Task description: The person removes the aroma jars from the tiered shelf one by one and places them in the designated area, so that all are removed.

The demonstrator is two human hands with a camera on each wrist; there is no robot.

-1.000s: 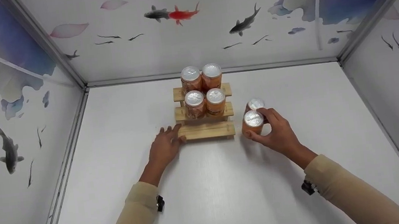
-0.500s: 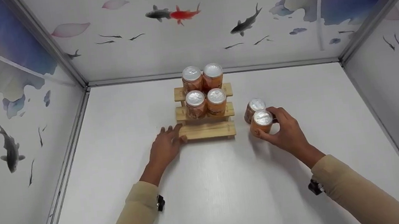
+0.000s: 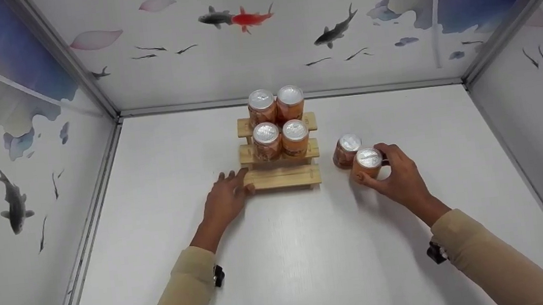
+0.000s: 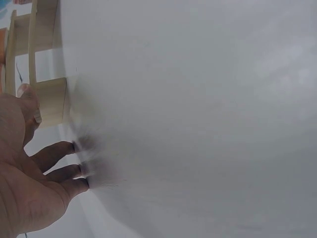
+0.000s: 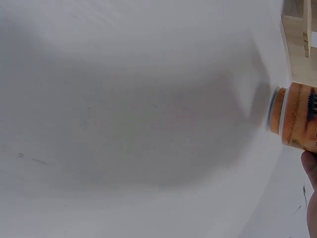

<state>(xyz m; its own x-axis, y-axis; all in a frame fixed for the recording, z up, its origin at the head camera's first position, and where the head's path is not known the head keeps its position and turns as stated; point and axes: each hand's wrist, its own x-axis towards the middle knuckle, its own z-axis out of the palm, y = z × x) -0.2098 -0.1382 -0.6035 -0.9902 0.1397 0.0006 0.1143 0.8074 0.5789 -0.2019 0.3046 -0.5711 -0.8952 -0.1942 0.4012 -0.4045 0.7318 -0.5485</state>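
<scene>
A small three-step wooden rack [image 3: 282, 178] stands on the white table, its lowest step bare. My left hand [image 3: 224, 198] holds the left end of that step between thumb and index finger; in the left wrist view its other fingers [image 4: 59, 156] reach down to the tabletop. To the right of the rack my right hand [image 3: 404, 178] grips an orange can [image 3: 368, 162] with a silver lid, thumb in front and fingers behind. The gripped can [image 5: 301, 116] is upright in the head view. Close behind it to the left stands another orange can [image 3: 346, 153].
Two cans [image 3: 281, 141] sit side by side on the middle step and two more cans [image 3: 276, 106] on the top step. White panels with painted fish enclose the table [image 3: 285, 273] at the back [image 3: 261, 61] and both sides.
My right hand has moved the gripped can to the right, away from the rack and slightly apart from the other standing can. My left hand has stayed at the rack.
</scene>
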